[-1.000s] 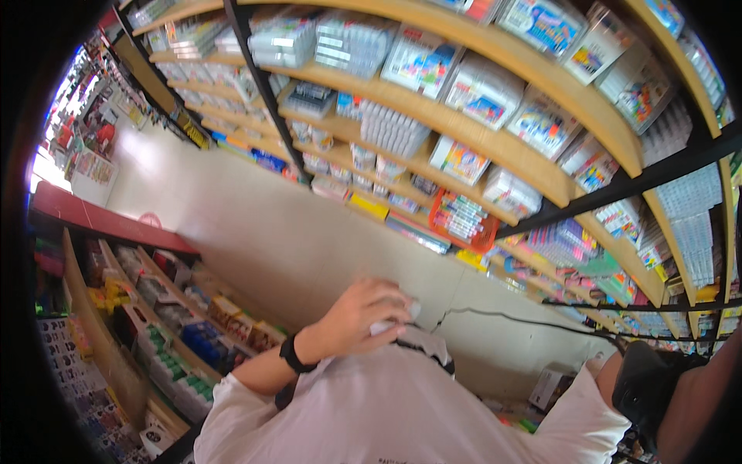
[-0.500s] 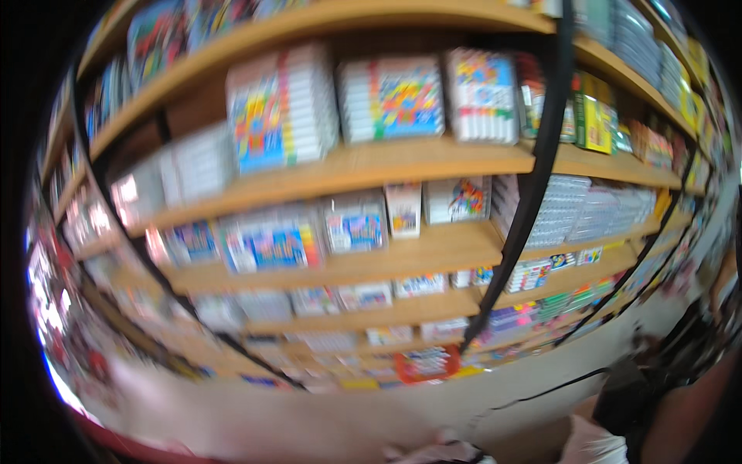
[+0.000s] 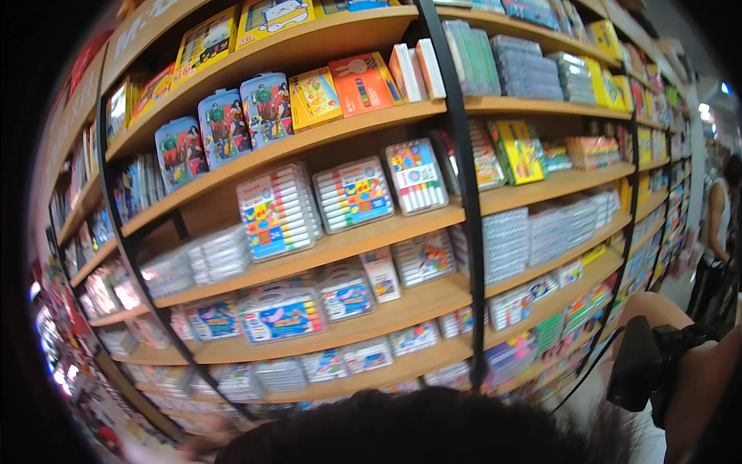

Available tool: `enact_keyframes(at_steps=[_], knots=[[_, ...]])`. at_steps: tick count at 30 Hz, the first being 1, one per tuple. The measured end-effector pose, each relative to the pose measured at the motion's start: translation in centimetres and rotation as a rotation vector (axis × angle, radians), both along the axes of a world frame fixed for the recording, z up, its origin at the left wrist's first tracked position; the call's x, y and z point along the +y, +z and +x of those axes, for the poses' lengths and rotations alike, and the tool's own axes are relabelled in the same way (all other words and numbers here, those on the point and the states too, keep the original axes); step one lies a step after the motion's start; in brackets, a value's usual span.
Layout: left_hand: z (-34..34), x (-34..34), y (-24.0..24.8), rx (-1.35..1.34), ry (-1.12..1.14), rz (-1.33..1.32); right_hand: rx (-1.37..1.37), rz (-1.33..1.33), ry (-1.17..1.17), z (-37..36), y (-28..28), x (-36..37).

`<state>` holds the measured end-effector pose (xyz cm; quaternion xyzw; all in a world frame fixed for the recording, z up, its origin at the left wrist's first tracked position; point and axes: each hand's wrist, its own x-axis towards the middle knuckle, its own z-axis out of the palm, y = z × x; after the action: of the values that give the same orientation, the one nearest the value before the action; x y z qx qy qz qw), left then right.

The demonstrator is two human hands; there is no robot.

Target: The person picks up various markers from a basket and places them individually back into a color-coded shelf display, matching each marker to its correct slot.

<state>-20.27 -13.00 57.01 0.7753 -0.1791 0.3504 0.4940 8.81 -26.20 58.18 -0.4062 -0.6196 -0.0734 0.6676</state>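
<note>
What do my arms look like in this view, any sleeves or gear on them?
Only the right arm shows, at the lower right edge. It has no sleeve. A boxy black device is strapped at the wrist with a black band, and a thin black cable trails from it. The left arm is out of view.

marker sets point(image 3: 352, 193) | clear cases | upright | middle wooden shelf

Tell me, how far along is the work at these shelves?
Done: the wooden shelves look stocked, with clear plastic marker boxes lined up in rows. In hand: nothing shows. Only a forearm with a black strapped device appears at the right, and neither hand is in view. What is left cannot be told from here.
</note>
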Motion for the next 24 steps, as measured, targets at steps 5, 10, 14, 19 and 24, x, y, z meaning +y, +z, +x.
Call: enact_keyframes(at_steps=[5, 10, 14, 19, 24], knots=[[2.9, 2.0, -4.1, -0.185, -0.099, -0.003, -0.101, -0.103, -0.042, 1.3, -3.4, 0.1], [3.1, 2.2, -3.0, -0.227, -0.027, 0.105, -0.089, -0.107, -0.002, 3.5, -4.7, 0.8], [3.3, 4.2, -1.8, -0.262, 0.031, 0.149, -0.079, -0.111, 0.003, 5.3, -3.9, 2.9], [2.5, 4.5, -0.8, -0.27, 0.109, 0.211, -0.065, -0.104, -0.004, 6.0, -3.7, 2.7], [0.5, 4.1, -1.0, -0.362, 0.198, 0.31, -0.102, -0.116, -0.015, 6.8, -4.5, 3.5]])
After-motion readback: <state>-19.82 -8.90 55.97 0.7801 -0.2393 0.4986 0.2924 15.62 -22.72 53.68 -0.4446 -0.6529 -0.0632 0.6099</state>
